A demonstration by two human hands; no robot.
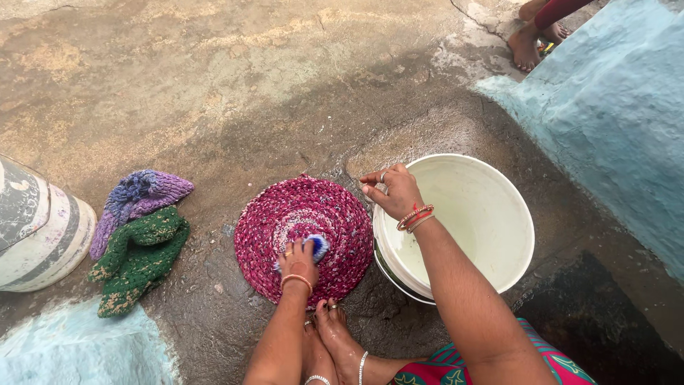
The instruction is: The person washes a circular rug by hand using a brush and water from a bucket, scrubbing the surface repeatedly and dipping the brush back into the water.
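This is an outdoor washing spot in a home yard. The wet, stained concrete floor (235, 78), a white plastic bucket (491, 207) and painted pale-blue masonry walls (620, 114) show it. Barefoot feet (531, 32) stand nearby.

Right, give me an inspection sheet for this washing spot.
Surface: wet concrete floor, darker around the mat.
Job's things: round pink braided mat flat on the floor; blue brush on it; white bucket beside the mat, water inside.
Clutter: purple knitted cloth and green knitted cloth lying together; striped drum at the left edge.
Hands: left hand presses the brush; right hand hovers at the bucket rim, fingers loosely curled.
Cables: nothing seen.
Surroundings: pale blue wall; another person's foot top right.
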